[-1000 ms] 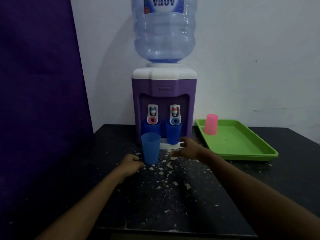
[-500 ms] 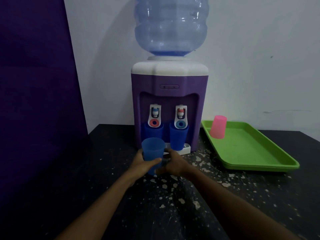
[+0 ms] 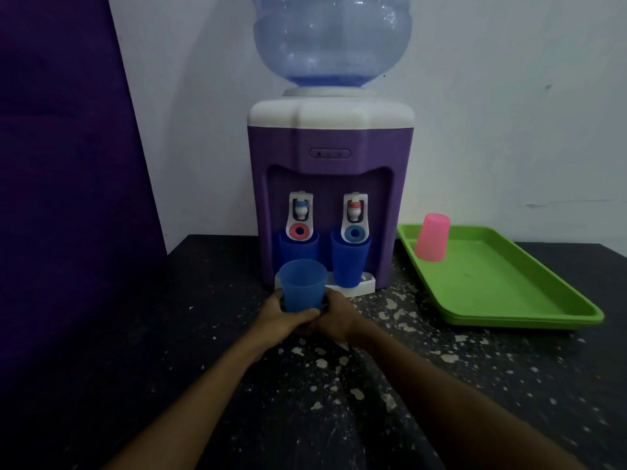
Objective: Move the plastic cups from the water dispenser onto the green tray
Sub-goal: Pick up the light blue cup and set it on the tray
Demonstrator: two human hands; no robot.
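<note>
A purple and white water dispenser stands at the back of the dark table. Two blue cups stand under its taps, one on the left and one on the right. In front of them I hold a third blue cup upright, just above the table. My left hand wraps its lower part, and my right hand presses against its right side. The green tray lies to the right with a pink cup upside down at its far left corner.
A large blue water bottle sits on top of the dispenser. A dark purple panel stands along the left side. The black table is speckled with white flecks. A white wall rises behind.
My right hand has come away from the dispenser's drip tray and closed on the blue cup beside my left hand. The view has moved closer to the dispenser.
</note>
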